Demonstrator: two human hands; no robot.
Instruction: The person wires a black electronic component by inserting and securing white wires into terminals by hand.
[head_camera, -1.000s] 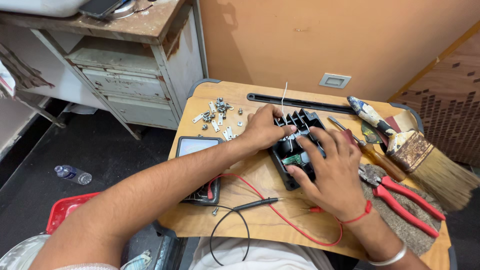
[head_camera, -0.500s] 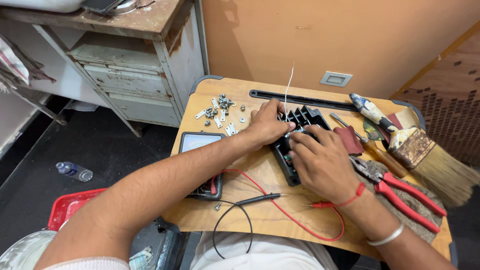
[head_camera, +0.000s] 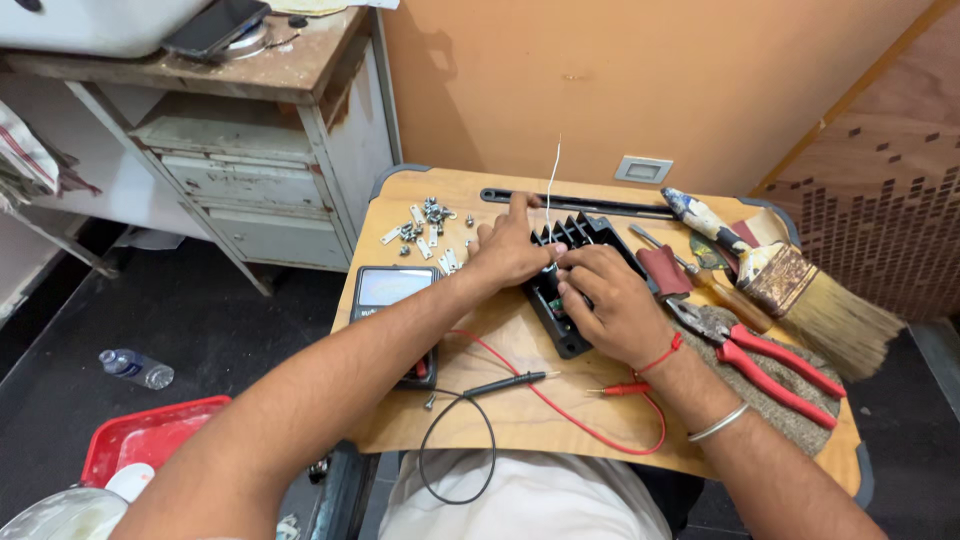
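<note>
Fingertips of both hands meet at the top edge of a black finned plastic module w/ a ribbed heat-sink top (head_camera: 580, 262), lying tilted on a light wooden board w/ rounded corners (head_camera: 520, 400). Left hand (head_camera: 512, 250) lies across the module's left end, index finger stretched straight up toward the wall, other fingers curled down; whether they pinch anything can't be told. Right hand (head_camera: 610, 300) covers the module's middle and lower part, fingers bent and pressed close together, tips touching the left hand's; a red thread and a thin metal bangle sit on that wrist. A thin white wire (head_camera: 553, 180) rises upright from the spot where the fingertips meet. Just left of the left hand, a scatter of small silver screws and metal tabs (head_camera: 425, 225). Under the left forearm, a dark handheld multimeter w/ grey screen (head_camera: 392, 300), partly hidden. Near the board's front edge, 2 probes: a black probe (head_camera: 505, 382) on a looped black lead and a red probe (head_camera: 620, 389) on a red lead that curves below the right wrist. Behind the module, a long black flat bar (head_camera: 580, 203). Right of the right hand, red-handled pliers (head_camera: 770, 365), and further out a wide, worn paintbrush w/ pale bristles (head_camera: 800, 290). Off the board to the left, a rusty white metal cabinet (head_camera: 270, 170), a clear plastic bottle (head_camera: 135, 368) on the dark floor, and a red tray (head_camera: 150, 440).
</note>
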